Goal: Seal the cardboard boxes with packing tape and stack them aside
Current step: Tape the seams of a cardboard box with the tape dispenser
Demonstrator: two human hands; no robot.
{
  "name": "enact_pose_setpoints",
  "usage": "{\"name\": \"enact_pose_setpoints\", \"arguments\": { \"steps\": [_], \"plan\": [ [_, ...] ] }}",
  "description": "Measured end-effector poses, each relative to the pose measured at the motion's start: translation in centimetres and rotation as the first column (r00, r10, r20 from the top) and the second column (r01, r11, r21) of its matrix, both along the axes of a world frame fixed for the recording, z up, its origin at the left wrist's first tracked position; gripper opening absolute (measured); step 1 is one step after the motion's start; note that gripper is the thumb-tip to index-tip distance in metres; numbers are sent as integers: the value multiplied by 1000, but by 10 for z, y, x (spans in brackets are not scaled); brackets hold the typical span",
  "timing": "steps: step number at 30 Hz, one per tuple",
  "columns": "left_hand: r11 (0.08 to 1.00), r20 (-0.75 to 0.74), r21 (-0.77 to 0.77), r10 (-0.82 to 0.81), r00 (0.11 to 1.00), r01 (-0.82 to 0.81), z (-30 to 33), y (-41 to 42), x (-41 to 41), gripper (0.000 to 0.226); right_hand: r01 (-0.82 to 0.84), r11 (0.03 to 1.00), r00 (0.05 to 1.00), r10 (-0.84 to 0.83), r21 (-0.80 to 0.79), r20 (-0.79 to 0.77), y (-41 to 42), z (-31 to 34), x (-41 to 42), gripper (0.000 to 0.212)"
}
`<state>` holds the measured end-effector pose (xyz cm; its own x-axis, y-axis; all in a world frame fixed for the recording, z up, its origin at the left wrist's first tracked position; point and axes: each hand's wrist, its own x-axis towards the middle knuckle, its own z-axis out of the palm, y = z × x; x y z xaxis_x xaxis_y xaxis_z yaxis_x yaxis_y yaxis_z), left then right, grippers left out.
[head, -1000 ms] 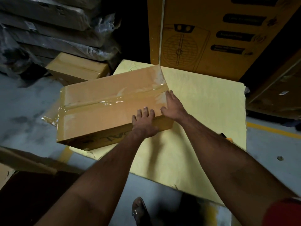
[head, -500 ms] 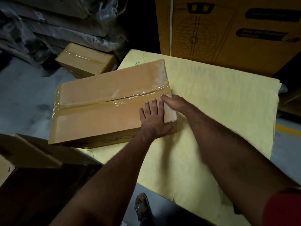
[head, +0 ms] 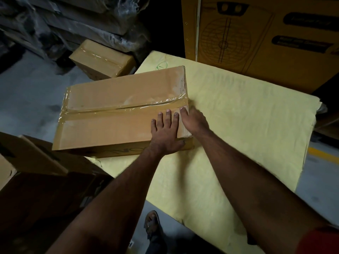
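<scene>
Both hands slid along the box end since the earlier frames; right hand (head: 194, 121) now sits right beside the left one instead of apart, and the view tilted so the second box shows more. Left hand (head: 166, 133) lies flat, fingers straight and spread, palm pressing the top of the cardboard box (head: 113, 110) near its 3 o'clock end, holding nothing. Right hand at the box's 3 o'clock edge, fingers bent over the corner pressing down on the packing tape (head: 126, 110) end there; whether it pinches anything, can't tell, blurred. Tape strip runs along the centre seam from 9 to 3 o'clock, wrinkled and shiny, wrapping down both ends. Box lies flat, closed, partly on the yellow sheet (head: 238, 125), its 9 o'clock end overhanging the grey floor (head: 31, 92). Sheet spreads from centre toward 3 and 5 o'clock. At 11 o'clock, a second taped box (head: 102, 59) on the floor, apart from the first. Behind it plastic-wrapped stacks (head: 73, 21), dark. At 1 o'clock a large printed carton (head: 256, 37) stands upright, touching the sheet's far edge. At 8 o'clock an open dark carton (head: 36, 176), flap up. Sandalled foot (head: 152, 224) at 6 o'clock. Red sleeve (head: 322, 242) at 5 o'clock.
</scene>
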<state>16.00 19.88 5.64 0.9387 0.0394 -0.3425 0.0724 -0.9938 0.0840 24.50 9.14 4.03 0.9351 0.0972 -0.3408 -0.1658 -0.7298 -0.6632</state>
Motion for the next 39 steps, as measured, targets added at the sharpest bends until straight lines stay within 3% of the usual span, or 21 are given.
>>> {"name": "enact_pose_setpoints", "arguments": {
  "steps": [2, 3, 5, 8, 10, 14, 18, 20, 22, 24, 26, 29, 33, 39],
  "plan": [
    [1000, -2, -2, 0, 1000, 0, 0, 0, 0, 106, -18, 998, 986, 8, 61, 165, 4, 1, -7, 56],
    [1000, 1, -2, 0, 1000, 0, -1, 0, 0, 106, -40, 994, 985, 23, 101, 171, 4, 0, -7, 53],
    [1000, 11, 0, 2, 1000, -2, -3, 1, 0, 106, -44, 985, 999, 42, 166, 14, 0, -3, 1, 48],
    [1000, 26, -10, 1, 1000, -1, -5, 3, 0, 107, -117, 975, 959, 160, 191, -232, -22, -4, 6, 68],
    [1000, 25, -26, 0, 1000, 1, -3, 3, 0, 107, -112, 966, 969, 158, 231, -191, -32, -3, -10, 65],
    [999, -1, -43, -4, 1000, 4, 2, 4, -1, 105, 17, 962, 999, -5, 272, -44, -45, -10, -79, 54],
    [996, 145, 90, -25, 989, 12, -5, -20, -46, 102, -2, 998, 993, 10, 63, -119, -78, -46, -158, 59],
    [994, 163, 69, -94, 982, 83, -12, -50, -80, 101, -26, 998, 990, 18, -54, -139, -102, -57, -189, 61],
    [959, 69, 57, -280, 957, 277, -23, -82, -107, 91, 31, 991, 993, -46, -128, -108, -127, -61, -211, 59],
    [873, -77, -4, -487, 870, 488, -30, -109, -126, 79, 117, 978, 988, -132, -172, -76, -150, -63, -230, 53],
    [812, -199, -107, -583, 788, 574, -40, -130, -143, 71, 202, 957, 974, -219, -206, -61, -172, -65, -253, 42],
    [792, -258, -161, -610, 749, 589, -55, -152, -163, 61, 310, 904, 930, -353, -295, -104, -199, -71, -287, 30],
    [774, -320, -202, -631, 706, 600, -78, -169, -175, 55, 426, 842, 860, -491, -331, -141, -221, -97, -307, 36],
    [786, -356, -232, -616, 703, 572, -121, -181, -177, 52, 344, 871, 891, -421, -350, -171, -234, -145, -309, 53]
  ]
}}
